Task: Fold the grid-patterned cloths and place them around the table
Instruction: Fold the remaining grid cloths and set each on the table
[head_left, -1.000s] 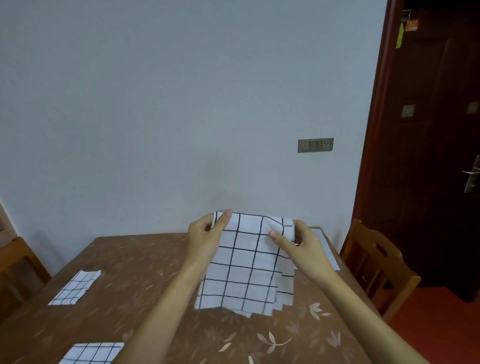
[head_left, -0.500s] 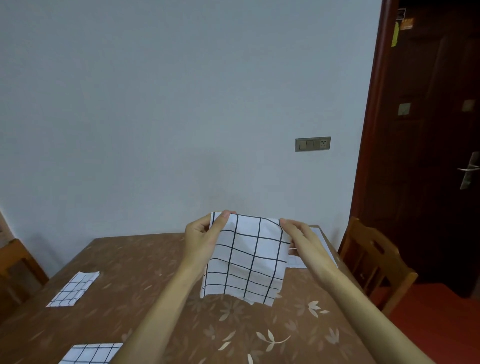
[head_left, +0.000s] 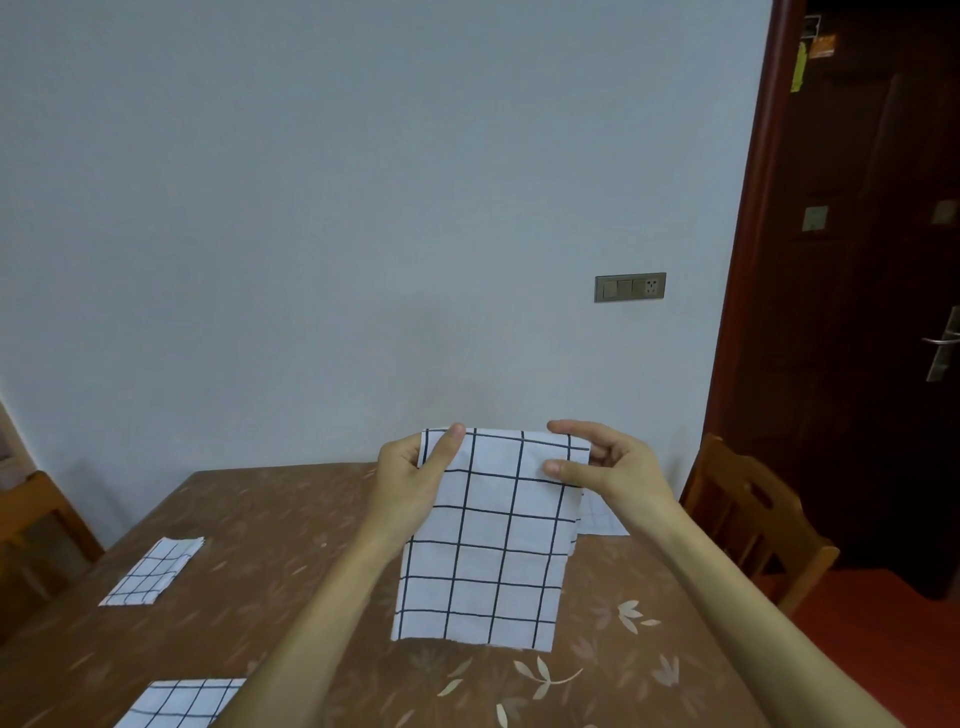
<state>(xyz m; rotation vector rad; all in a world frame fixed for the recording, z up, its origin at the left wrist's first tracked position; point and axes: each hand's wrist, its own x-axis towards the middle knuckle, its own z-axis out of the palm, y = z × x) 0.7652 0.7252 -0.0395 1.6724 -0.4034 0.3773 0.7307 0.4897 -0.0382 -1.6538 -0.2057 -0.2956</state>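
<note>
1. At the far left a wooden chair stands against the table's left side.
2. On the brown, leaf-printed table top a folded grid cloth lies flat near the left edge, and a second folded one lies at the near edge — partly cut off by the bottom of the view.
3. The left hand pinches the top left corner of the held grid cloth, thumb on the front of it.
4. That cloth hangs upright above the middle of the table, white with dark lines, its lower hem just clear of the top.
5. The right hand grips the cloth's top right corner — thumb in front, fingers curled over the edge.
6. Behind the right wrist another cloth lies flat on the table.
7. Further right stands a second wooden chair, then a dark door.
</note>
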